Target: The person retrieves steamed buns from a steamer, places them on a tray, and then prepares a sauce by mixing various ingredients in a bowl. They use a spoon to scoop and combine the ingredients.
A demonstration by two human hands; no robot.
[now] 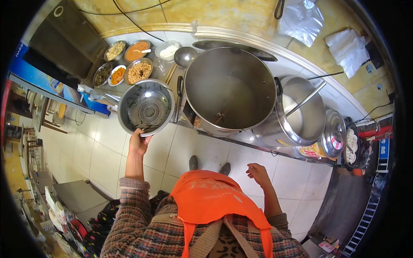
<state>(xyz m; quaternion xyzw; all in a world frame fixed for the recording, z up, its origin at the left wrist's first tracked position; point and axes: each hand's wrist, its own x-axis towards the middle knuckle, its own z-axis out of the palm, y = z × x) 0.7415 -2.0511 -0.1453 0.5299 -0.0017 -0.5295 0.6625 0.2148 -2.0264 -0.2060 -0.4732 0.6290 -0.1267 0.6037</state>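
Observation:
My left hand [139, 142] grips the near rim of a stainless steel bowl [149, 111], tilted so its inside shows. Dark green shreds, perhaps leafy scraps, cling to its wall and bottom. My right hand [257, 173] hangs over the floor with nothing in it, its fingers loosely bent and apart. Ahead stands a large steel stockpot [230, 87] with black handles. Cloudy liquid and a small brown piece show inside; steam blurs the rest. To its right, a second steel pot [303, 109] holds whitish liquid and a long metal handle [306, 98].
Behind the bowl stand several dishes, including soybeans or similar beans [139, 73], orange sauce [137, 50] and orange vegetables [117, 75]. A ladle [185, 56] lies by the stockpot. Rightward are a lidded pot [334, 133] and white buns or dumplings [351, 146]. Plastic bags [300, 21] hang on the wall.

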